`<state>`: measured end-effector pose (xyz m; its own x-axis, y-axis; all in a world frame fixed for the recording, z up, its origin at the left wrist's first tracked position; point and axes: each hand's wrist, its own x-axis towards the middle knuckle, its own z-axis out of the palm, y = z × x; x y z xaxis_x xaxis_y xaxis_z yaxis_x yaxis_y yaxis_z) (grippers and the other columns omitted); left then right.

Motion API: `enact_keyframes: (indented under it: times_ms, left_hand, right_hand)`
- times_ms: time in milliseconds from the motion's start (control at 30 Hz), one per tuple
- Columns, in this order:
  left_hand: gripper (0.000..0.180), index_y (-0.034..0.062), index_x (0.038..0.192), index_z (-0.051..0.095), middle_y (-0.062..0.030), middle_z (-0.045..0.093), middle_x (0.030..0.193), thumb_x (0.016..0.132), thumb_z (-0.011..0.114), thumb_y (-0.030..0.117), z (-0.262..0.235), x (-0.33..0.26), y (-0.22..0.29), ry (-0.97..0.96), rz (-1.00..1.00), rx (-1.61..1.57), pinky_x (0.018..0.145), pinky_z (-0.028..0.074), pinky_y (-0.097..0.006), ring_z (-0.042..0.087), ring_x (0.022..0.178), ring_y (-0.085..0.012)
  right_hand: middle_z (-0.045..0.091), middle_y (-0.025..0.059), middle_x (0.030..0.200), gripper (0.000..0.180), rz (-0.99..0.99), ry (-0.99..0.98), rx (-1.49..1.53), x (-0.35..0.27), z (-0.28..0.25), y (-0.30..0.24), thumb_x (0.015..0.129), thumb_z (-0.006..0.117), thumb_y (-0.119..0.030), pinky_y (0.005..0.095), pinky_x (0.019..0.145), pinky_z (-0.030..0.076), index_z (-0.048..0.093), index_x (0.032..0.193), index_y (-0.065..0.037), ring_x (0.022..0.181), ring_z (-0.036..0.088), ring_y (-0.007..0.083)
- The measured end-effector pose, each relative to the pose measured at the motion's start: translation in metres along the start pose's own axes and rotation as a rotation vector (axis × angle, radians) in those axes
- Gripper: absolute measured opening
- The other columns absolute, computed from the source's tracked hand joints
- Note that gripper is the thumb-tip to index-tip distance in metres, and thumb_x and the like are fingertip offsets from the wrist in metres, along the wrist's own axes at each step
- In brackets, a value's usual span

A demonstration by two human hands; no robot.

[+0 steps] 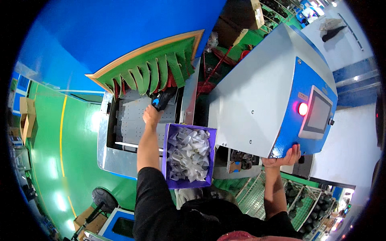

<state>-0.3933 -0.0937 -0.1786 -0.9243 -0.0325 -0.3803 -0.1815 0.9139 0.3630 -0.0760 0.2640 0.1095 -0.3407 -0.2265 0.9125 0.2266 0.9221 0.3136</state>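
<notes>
My left hand (152, 116) is closed on a black shoe-like piece (162, 99) with a blue patch. It reaches over the perforated metal bed (134, 110) of a machine, just before a curtain of green strips (155, 72) with red behind them. The far end of the black piece is close to the strips. My right hand (283, 156) rests at the lower edge of a blue control panel (281, 130), fingers stretched out and nothing visible in them. Between my arms stands a purple box (165, 160) full of crumpled whitish translucent pieces (189, 152).
The panel carries a lit red lamp (302, 108) and a screen (317, 112), on a large grey housing (249, 92). A blue machine hood (132, 28) rises above the curtain. Wire racks (253, 197) with dark items stand behind my right arm. Green floor (80, 136) lies to the left.
</notes>
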Motion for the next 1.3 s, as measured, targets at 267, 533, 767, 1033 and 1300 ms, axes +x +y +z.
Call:
enact_keyframes:
  times_ms: [267,533,767,1033,1300]
  left_hand:
    - [0.069,-0.0134,0.100,0.069,-0.0168,0.071,0.082,0.089,0.070,0.055,-0.086,-0.080,-0.055,-0.111,-0.105,-0.884,0.067,0.052,-0.039,0.069,0.072,-0.0219]
    - [0.054,-0.0095,0.119,0.064,-0.0278,0.073,0.100,0.091,0.072,0.036,-0.123,-0.332,-0.064,0.216,0.094,-0.686,0.081,0.055,-0.044,0.074,0.092,-0.0365]
    - [0.068,0.0038,0.138,0.058,-0.0265,0.047,0.151,0.081,0.085,0.029,-0.109,-0.494,0.005,0.172,0.963,-0.533,0.114,0.040,-0.050,0.047,0.140,-0.0436]
    - [0.055,0.0031,0.087,0.055,-0.0167,0.061,0.085,0.092,0.063,0.057,-0.064,-0.519,0.086,0.350,0.800,-0.409,0.060,0.048,-0.049,0.061,0.072,-0.0407]
    - [0.045,-0.0010,0.070,0.057,-0.0227,0.062,0.066,0.102,0.042,0.026,-0.012,-0.534,0.149,0.115,0.518,-0.660,0.055,0.045,-0.051,0.062,0.062,-0.0423]
  right_hand:
    - [0.051,0.0209,0.140,0.056,0.032,-0.078,0.056,0.008,-0.005,-0.003,0.108,0.033,-0.042,0.0553,0.116,0.029,0.049,0.137,0.003,0.135,0.048,0.0375]
    - [0.043,0.0278,0.152,0.053,0.387,-0.318,0.589,0.038,-0.085,-0.069,0.096,0.061,-0.014,0.0585,0.119,0.026,0.045,0.142,0.007,0.144,0.037,0.0474]
    - [0.044,0.0160,0.147,0.115,1.300,-0.373,1.563,0.033,-0.152,-0.149,0.082,0.077,-0.011,0.0417,0.114,0.039,-0.004,0.164,-0.005,0.131,0.049,0.0274]
    - [0.046,0.0262,0.149,0.112,0.932,-0.834,1.447,0.020,-0.205,-0.043,0.077,0.085,-0.028,0.0421,0.116,0.036,0.019,0.161,0.004,0.136,0.050,0.0361]
    - [0.054,0.0117,0.145,0.087,1.723,-0.513,1.671,-0.072,-0.205,0.027,0.087,0.077,-0.013,0.0359,0.107,0.046,0.032,0.161,-0.006,0.123,0.058,0.0221]
